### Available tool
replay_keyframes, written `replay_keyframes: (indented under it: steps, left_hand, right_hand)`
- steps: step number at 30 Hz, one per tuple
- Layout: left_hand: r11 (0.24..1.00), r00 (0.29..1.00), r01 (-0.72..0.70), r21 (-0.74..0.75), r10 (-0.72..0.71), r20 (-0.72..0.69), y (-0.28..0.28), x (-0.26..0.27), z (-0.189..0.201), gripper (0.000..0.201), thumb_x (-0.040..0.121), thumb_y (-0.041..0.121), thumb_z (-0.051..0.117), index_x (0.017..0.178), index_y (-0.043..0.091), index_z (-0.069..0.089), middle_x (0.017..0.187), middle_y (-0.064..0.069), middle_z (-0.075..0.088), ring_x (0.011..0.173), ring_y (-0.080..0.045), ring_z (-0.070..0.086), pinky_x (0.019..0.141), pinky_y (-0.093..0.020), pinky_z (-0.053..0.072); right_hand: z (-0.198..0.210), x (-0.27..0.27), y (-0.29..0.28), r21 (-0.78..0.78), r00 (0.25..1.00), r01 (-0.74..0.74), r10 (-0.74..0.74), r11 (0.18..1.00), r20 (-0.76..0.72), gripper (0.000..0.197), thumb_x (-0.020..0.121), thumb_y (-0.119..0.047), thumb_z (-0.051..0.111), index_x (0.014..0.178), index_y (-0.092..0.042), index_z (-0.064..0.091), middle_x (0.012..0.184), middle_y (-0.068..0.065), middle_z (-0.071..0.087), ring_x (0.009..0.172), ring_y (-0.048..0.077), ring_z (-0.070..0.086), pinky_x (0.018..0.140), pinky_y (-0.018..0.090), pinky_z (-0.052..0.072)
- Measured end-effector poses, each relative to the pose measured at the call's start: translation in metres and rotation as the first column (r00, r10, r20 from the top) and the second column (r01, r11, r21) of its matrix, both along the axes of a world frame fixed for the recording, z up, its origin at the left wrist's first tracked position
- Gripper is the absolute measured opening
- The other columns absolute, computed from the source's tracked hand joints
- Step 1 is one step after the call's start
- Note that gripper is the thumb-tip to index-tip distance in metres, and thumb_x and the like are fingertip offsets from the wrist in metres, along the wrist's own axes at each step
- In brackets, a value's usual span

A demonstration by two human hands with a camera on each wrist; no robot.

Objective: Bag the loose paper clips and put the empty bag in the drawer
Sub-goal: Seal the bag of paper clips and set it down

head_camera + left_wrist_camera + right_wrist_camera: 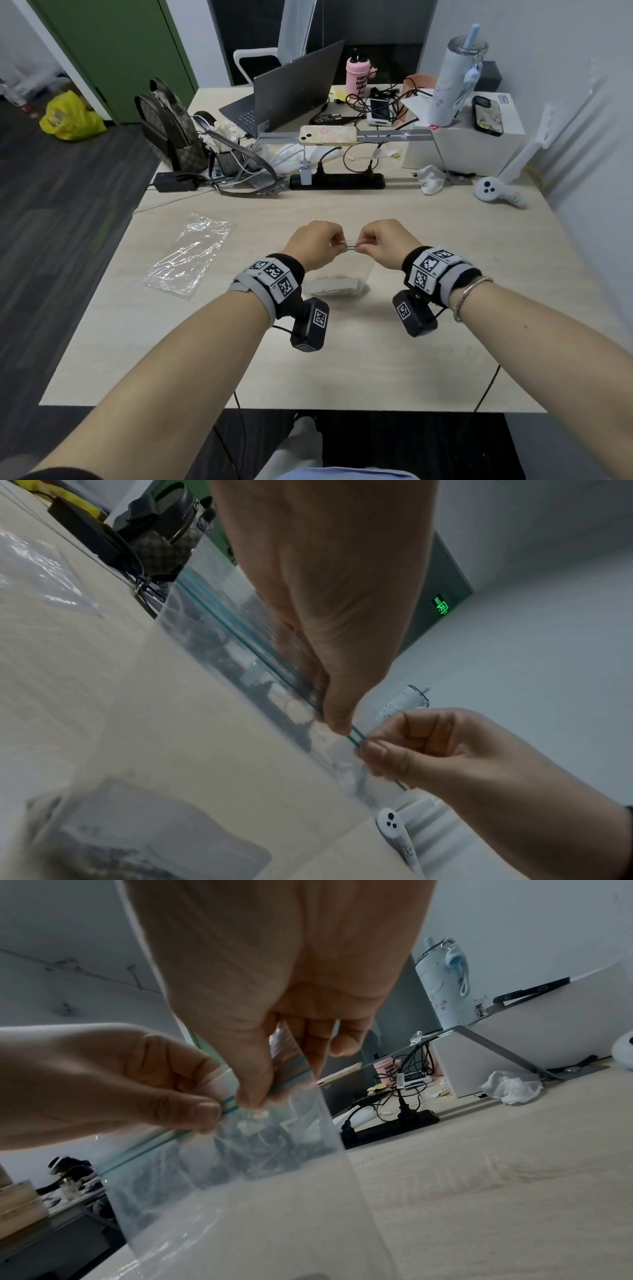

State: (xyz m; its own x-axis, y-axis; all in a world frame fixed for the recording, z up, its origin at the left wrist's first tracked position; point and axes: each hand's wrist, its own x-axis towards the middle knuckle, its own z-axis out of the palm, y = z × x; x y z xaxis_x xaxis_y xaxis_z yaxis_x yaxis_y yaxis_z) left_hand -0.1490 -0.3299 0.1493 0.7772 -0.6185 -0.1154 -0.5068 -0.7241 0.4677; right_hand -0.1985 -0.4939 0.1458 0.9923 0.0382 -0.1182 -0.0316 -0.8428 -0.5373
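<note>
A clear zip bag [346, 270] hangs upright over the middle of the table, its bottom resting on the wood with a grey mass of paper clips [334, 287] inside. My left hand [317, 241] and right hand [378, 240] pinch its top side by side along the blue-green zip strip [291, 1080]. In the left wrist view the strip [240, 642] runs under my left thumb to the right hand's fingertips [371, 748]. A second clear bag [191, 253], flat and crinkled, lies on the table to the left.
Across the back of the table stand a black power strip [337, 181], a laptop [291, 96], a patterned backpack [168, 126], a phone on a stand [327, 135], cables, a white box [466, 144] with a tumbler and a white controller [496, 193].
</note>
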Motion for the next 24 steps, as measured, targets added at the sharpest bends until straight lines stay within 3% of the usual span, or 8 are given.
replay_keyframes:
  steps: [4,8,12,15,18,21,24]
  left_hand:
    - [0.998,0.997,-0.058,-0.02,0.056,-0.055,0.02,0.01,0.0,0.014,0.087,0.023,0.063,0.093,0.012,0.068,0.099,-0.004,0.069,0.093,-0.022,0.059,0.075,-0.028,0.042]
    - [0.996,0.997,-0.074,0.048,0.074,-0.01,0.033,0.012,-0.001,0.012,0.087,0.025,0.062,0.091,0.016,0.069,0.1,0.0,0.068,0.093,-0.021,0.058,0.074,-0.028,0.043]
    - [0.997,0.997,-0.052,0.063,0.049,0.055,0.024,0.008,0.0,0.012,0.087,0.026,0.06,0.09,0.017,0.067,0.098,0.0,0.067,0.092,-0.022,0.058,0.07,-0.029,0.039]
    - [0.999,0.996,-0.032,0.033,0.029,0.087,0.02,0.005,0.001,0.014,0.088,0.026,0.059,0.089,0.015,0.066,0.097,-0.001,0.067,0.091,-0.024,0.059,0.069,-0.03,0.038]
    - [0.998,0.998,-0.059,-0.022,0.059,0.029,0.025,0.005,-0.002,0.017,0.087,0.028,0.061,0.088,0.012,0.066,0.095,-0.004,0.067,0.089,-0.024,0.059,0.07,-0.032,0.044]
    - [0.991,0.994,-0.099,-0.086,0.095,-0.055,0.033,0.007,-0.006,0.02,0.084,0.028,0.067,0.084,0.008,0.067,0.086,-0.007,0.067,0.083,-0.025,0.059,0.072,-0.035,0.047]
    - [0.982,0.987,-0.146,-0.116,0.136,-0.086,0.039,0.008,-0.007,0.024,0.081,0.029,0.071,0.078,0.005,0.066,0.075,-0.004,0.06,0.073,-0.02,0.053,0.064,-0.03,0.04]
  right_hand:
    - [-0.005,-0.001,-0.009,-0.048,0.999,0.049,-0.049,0.998,0.006,0.013,0.086,-0.021,0.061,0.087,-0.01,0.068,0.083,0.002,0.062,0.083,0.022,0.056,0.074,0.031,0.042]
    - [-0.005,-0.002,-0.01,-0.107,0.999,0.036,-0.033,0.994,0.031,0.011,0.081,-0.025,0.062,0.087,-0.019,0.069,0.084,-0.005,0.066,0.087,0.019,0.057,0.08,0.032,0.038]
    - [0.001,0.006,0.008,-0.169,0.998,-0.035,0.044,0.985,0.046,0.02,0.081,-0.039,0.065,0.098,-0.029,0.067,0.089,-0.013,0.064,0.09,0.011,0.044,0.089,0.036,0.031]
    - [0.001,0.013,0.022,-0.18,0.994,-0.095,0.102,0.979,0.031,0.018,0.084,-0.037,0.063,0.092,-0.023,0.071,0.091,-0.006,0.07,0.092,0.016,0.052,0.089,0.035,0.034]
    - [0.001,0.015,0.028,-0.178,0.995,-0.093,0.1,0.98,0.03,0.018,0.087,-0.03,0.06,0.091,-0.016,0.071,0.091,0.003,0.069,0.09,0.022,0.057,0.081,0.029,0.033]
    - [0.0,0.015,0.032,-0.226,0.992,-0.111,0.123,0.968,0.038,0.018,0.087,-0.032,0.059,0.089,-0.018,0.07,0.09,0.001,0.069,0.089,0.022,0.058,0.081,0.031,0.032]
    - [0.002,0.013,0.028,-0.234,0.995,-0.08,0.091,0.969,0.038,0.021,0.085,-0.041,0.061,0.086,-0.022,0.071,0.087,-0.003,0.07,0.087,0.018,0.058,0.086,0.034,0.036]
